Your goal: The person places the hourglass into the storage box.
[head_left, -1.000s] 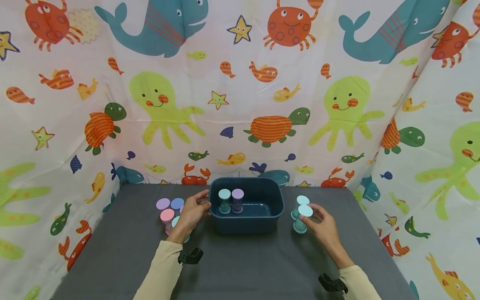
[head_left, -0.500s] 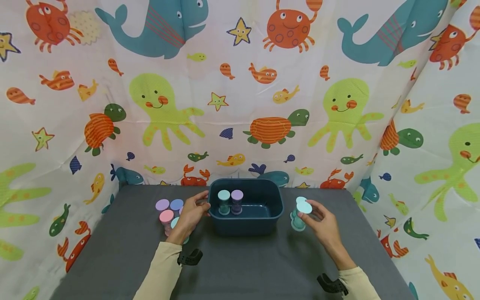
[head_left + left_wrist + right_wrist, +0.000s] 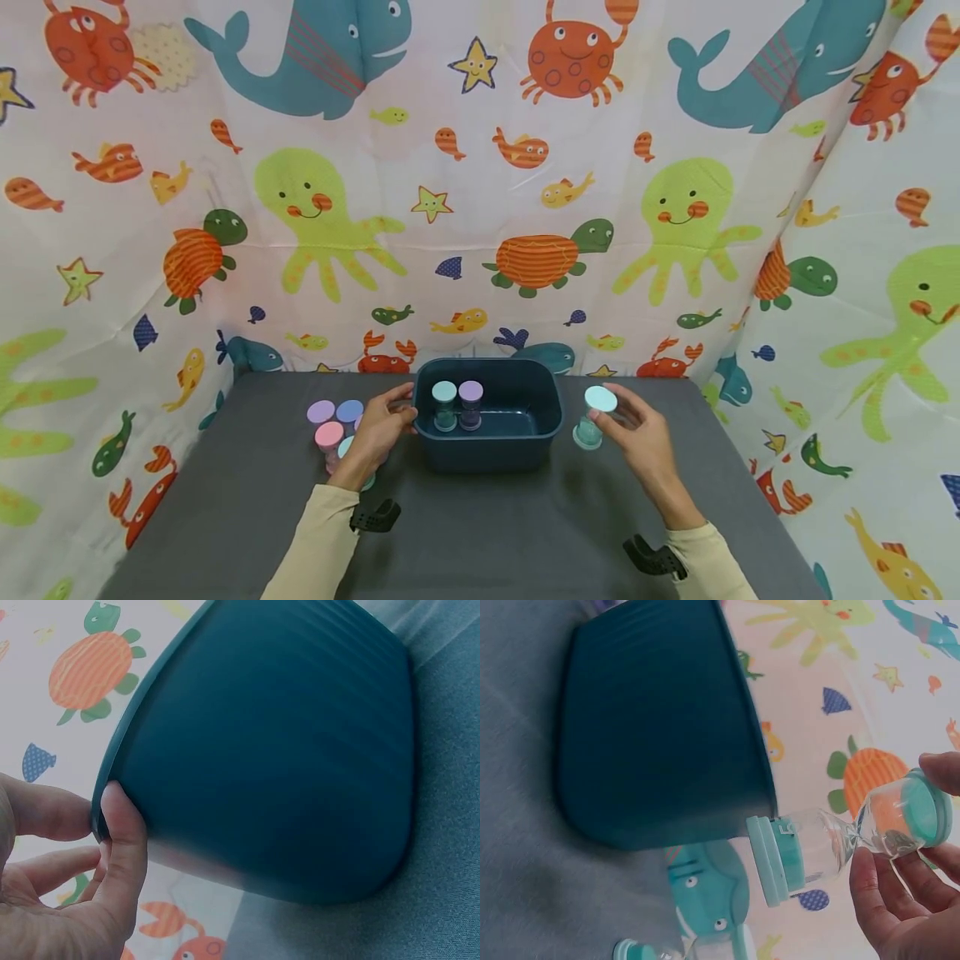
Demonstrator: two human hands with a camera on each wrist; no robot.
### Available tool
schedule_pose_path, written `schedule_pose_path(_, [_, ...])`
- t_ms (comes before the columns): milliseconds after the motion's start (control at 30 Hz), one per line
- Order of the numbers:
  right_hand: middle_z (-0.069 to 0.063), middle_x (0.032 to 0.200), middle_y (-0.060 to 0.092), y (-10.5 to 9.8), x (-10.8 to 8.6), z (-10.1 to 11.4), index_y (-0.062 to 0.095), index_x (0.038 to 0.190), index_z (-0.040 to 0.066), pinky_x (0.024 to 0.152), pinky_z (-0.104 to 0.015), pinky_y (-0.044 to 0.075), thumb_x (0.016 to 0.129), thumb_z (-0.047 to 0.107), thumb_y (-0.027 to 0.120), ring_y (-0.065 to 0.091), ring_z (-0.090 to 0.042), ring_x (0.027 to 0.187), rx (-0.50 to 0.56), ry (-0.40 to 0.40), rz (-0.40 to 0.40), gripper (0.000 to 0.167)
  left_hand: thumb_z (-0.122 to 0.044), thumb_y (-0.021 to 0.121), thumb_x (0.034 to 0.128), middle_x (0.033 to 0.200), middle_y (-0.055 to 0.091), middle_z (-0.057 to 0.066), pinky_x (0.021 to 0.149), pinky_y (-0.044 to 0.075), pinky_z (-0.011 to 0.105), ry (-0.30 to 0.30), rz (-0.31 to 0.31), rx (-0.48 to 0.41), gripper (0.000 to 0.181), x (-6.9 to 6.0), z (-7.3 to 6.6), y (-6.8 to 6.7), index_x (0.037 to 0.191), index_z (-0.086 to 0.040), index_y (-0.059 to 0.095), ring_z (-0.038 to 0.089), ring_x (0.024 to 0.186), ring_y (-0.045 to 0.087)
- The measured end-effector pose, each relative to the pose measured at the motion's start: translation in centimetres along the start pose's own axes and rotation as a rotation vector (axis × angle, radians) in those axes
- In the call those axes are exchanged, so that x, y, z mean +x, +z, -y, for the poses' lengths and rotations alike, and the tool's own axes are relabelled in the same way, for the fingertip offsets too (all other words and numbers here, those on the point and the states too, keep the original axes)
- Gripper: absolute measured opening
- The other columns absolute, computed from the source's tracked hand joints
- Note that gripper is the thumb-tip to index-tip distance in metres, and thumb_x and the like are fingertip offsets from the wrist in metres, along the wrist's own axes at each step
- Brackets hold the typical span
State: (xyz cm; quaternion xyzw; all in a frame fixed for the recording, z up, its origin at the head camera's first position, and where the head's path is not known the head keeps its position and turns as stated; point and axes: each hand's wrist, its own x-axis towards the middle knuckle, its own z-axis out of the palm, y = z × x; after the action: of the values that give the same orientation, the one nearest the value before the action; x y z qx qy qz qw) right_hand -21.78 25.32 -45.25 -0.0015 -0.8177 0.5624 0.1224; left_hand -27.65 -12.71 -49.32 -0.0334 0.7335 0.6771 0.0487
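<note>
My right hand (image 3: 645, 437) holds a clear hourglass (image 3: 821, 844) with teal end caps by its upper part, thumb on the cap and fingers around the glass. It hangs tilted, just right of the dark blue bin (image 3: 487, 454). Pinched between my left thumb and fingers is the bin's left rim, close up in the left wrist view (image 3: 120, 750). My left hand (image 3: 378, 429) stays at that side. Standing upright inside the bin are a teal hourglass (image 3: 445, 407) and a purple hourglass (image 3: 471, 406) at the left end.
Several hourglasses with pink (image 3: 328, 435), purple, blue and teal caps cluster on the grey table (image 3: 480, 533) left of the bin, partly behind my left hand. Another teal hourglass (image 3: 641, 951) shows low in the right wrist view. Patterned cloth surrounds the table.
My right hand has raised the teal hourglass and brought it slightly left, nearer the bin. In the head view the second teal hourglass behind it has become hidden. My left hand keeps its hold.
</note>
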Motion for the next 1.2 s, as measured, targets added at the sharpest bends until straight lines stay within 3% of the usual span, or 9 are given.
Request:
schedule_pose_path(233, [-0.011, 0.131, 0.06, 0.6, 0.4, 1.4, 0.056, 0.136, 0.01, 0.088, -0.01, 0.048, 0.089, 0.029, 0.073, 0.06, 0.001, 0.107, 0.076, -0.008, 0.004, 0.053, 0.001, 0.056, 0.0945, 0.138, 0.051, 0.018, 0.069, 0.055, 0.023, -0.01, 0.0, -0.001, 0.051, 0.1, 0.1, 0.0, 0.144, -0.006, 0.046, 0.037, 0.11, 0.056])
schedule_pose_path(533, [-0.002, 0.121, 0.062, 1.1, 1.2, 3.2, 0.057, 0.134, 0.007, 0.088, -0.011, 0.049, 0.089, 0.024, 0.074, 0.061, -0.001, 0.105, 0.119, -0.052, 0.003, 0.051, -0.001, 0.056, 0.0951, 0.138, 0.051, 0.016, 0.071, 0.056, 0.024, -0.004, -0.001, 0.013, 0.051, 0.0, 0.0, 0.1, 0.145, -0.006, 0.046, 0.027, 0.103, 0.058])
schedule_pose_path(733, [-0.005, 0.124, 0.062, 1.9, 1.8, 4.3, 0.057, 0.134, 0.008, 0.089, -0.012, 0.048, 0.089, 0.024, 0.073, 0.061, -0.002, 0.105, 0.105, -0.086, 0.044, 0.051, 0.0, 0.056, 0.0952, 0.139, 0.05, 0.017, 0.071, 0.055, 0.025, -0.01, 0.003, 0.006, 0.051, 0.1, 0.1, 0.1, 0.145, -0.006, 0.046, 0.035, 0.109, 0.056])
schedule_pose_path(900, [-0.013, 0.128, 0.061, 3.0, 2.3, 5.2, 0.056, 0.135, 0.006, 0.091, -0.014, 0.048, 0.089, 0.021, 0.073, 0.06, -0.005, 0.108, 0.134, -0.112, 0.088, 0.05, 0.0, 0.056, 0.0947, 0.137, 0.051, 0.017, 0.069, 0.055, 0.024, -0.003, -0.001, 0.002, 0.051, 0.1, 0.1, 0.1, 0.144, -0.007, 0.047, 0.031, 0.105, 0.057])
schedule_pose_path(1200, [-0.015, 0.128, 0.061, 5.3, 3.0, 5.4, 0.056, 0.134, 0.007, 0.092, -0.019, 0.05, 0.088, 0.02, 0.074, 0.06, -0.016, 0.114, 0.187, -0.085, 0.146, 0.051, -0.001, 0.056, 0.0955, 0.138, 0.051, 0.017, 0.072, 0.056, 0.026, -0.005, 0.003, 0.014, 0.05, -0.1, 0.1, 0.1, 0.144, -0.007, 0.047, 0.027, 0.102, 0.058])
